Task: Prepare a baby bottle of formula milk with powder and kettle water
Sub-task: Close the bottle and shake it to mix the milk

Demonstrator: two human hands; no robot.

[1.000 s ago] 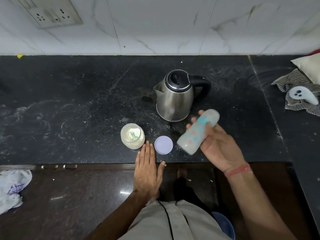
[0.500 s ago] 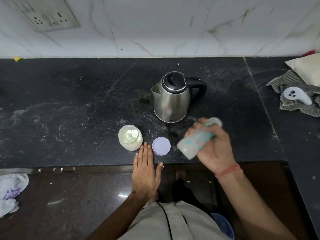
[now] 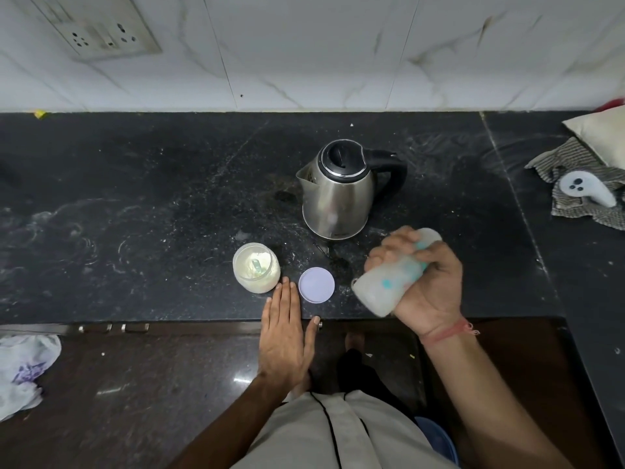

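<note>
My right hand (image 3: 427, 286) grips a capped baby bottle (image 3: 382, 287) with milky contents and teal markings, held tilted above the counter's front edge; the bottle looks motion-blurred. My left hand (image 3: 285, 328) rests flat on the black stone counter (image 3: 135, 214), fingers straight, just in front of an open jar of pale formula powder (image 3: 256, 267) with a scoop inside. The jar's lilac lid (image 3: 316, 285) lies flat beside my fingertips. A steel kettle (image 3: 338, 194) with a black lid and handle stands behind them.
At the far right lie a striped cloth (image 3: 575, 184) with a white game controller (image 3: 586, 189) on it and a cushion (image 3: 602, 133). A wall socket (image 3: 101, 32) sits upper left. A crumpled white bag (image 3: 23, 370) lies on the floor left.
My right hand has turned over and dropped toward the counter's front edge with the bottle, its fingers wrapping over the top. My left hand has stayed flat on the counter.
</note>
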